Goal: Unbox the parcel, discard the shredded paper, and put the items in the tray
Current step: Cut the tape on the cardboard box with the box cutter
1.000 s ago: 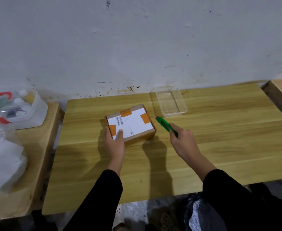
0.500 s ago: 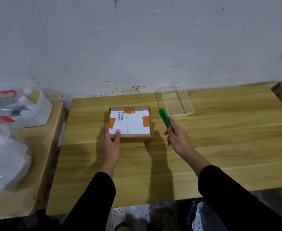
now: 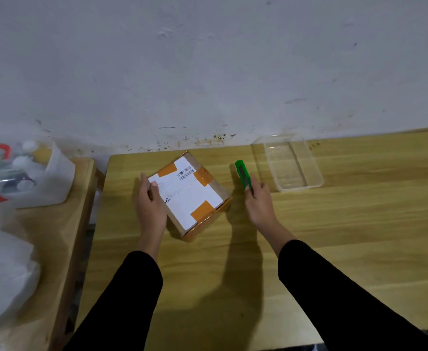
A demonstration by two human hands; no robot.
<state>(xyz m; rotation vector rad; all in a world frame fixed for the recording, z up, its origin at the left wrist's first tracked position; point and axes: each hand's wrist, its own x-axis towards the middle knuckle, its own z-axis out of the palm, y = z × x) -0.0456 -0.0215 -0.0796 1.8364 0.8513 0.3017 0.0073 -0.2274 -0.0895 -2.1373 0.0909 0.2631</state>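
Observation:
A sealed cardboard parcel (image 3: 191, 193) with a white label and orange tape lies on the wooden table (image 3: 309, 236), turned at an angle. My left hand (image 3: 150, 206) grips its left side, thumb on the label. My right hand (image 3: 258, 201) holds a green utility knife (image 3: 242, 173) just right of the parcel, its tip pointing away from me. A clear plastic tray (image 3: 287, 163) stands empty at the back of the table, right of the knife.
A second wooden table (image 3: 51, 239) on the left carries a white tub (image 3: 43, 173) of bottles and bagged items, plus a clear plastic bag (image 3: 2, 274). A wall runs directly behind both tables.
My left hand has turned the parcel clockwise so it sits diagonally. My right hand with the knife stays beside it. The camera view shifted to the left.

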